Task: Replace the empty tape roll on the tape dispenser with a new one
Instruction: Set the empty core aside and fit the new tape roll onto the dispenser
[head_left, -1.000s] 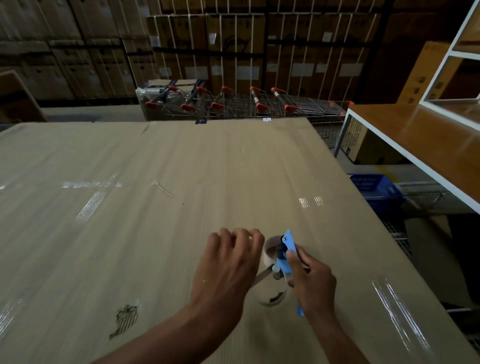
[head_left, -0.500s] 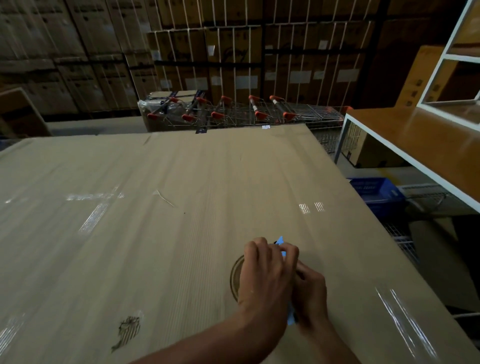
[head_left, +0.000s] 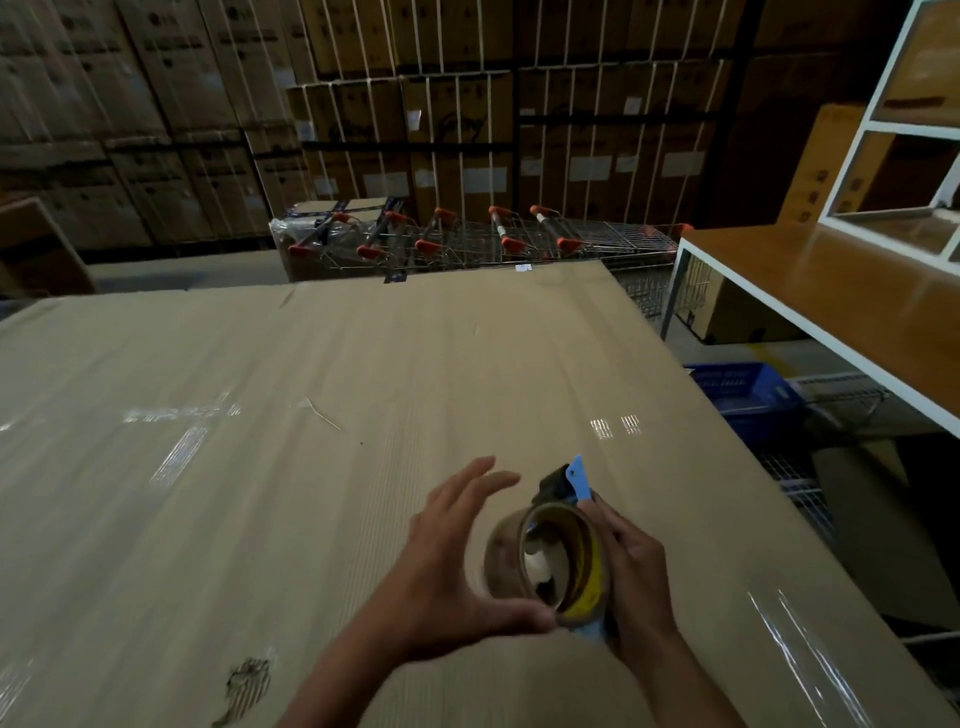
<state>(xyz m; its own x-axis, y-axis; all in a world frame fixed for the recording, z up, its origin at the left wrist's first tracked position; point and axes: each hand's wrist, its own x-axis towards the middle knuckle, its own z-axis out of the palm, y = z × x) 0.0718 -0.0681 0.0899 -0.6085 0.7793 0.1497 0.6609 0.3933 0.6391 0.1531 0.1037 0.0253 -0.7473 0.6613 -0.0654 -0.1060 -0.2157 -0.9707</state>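
The tape roll (head_left: 545, 564) is a brown ring and it sits on the blue tape dispenser (head_left: 577, 480), a little above the cardboard-covered worktop (head_left: 311, 467). Its open hole faces up toward the camera, and inside the hole a pale part of the dispenser can be seen. The blue front end of the dispenser sticks out beyond the roll on its far side, and one small blue piece also shows under the roll on the near side.

The right hand (head_left: 636, 577) is on the right side of the roll. Its fingers (head_left: 605, 514) are curled around the dispenser body and lie just beside the right rim of the roll; whether they also touch the roll itself I cannot tell. The left hand (head_left: 447, 566) is on the left side of the roll. Its fingers (head_left: 467, 480) are spread and nearly straight, reaching past the far-left side of the roll without closing on it, with a gap visible between them and the rim. The left thumb (head_left: 514, 621) lies under the near edge of the roll and seems to touch it there. So the roll stands between the two hands.

Well beyond the roll, past the far edge of the worktop, a row of shopping carts (head_left: 467, 239) with orange handles stands before stacked cartons (head_left: 467, 130). To the right of the roll, lower than the worktop, is a blue crate (head_left: 743, 389).
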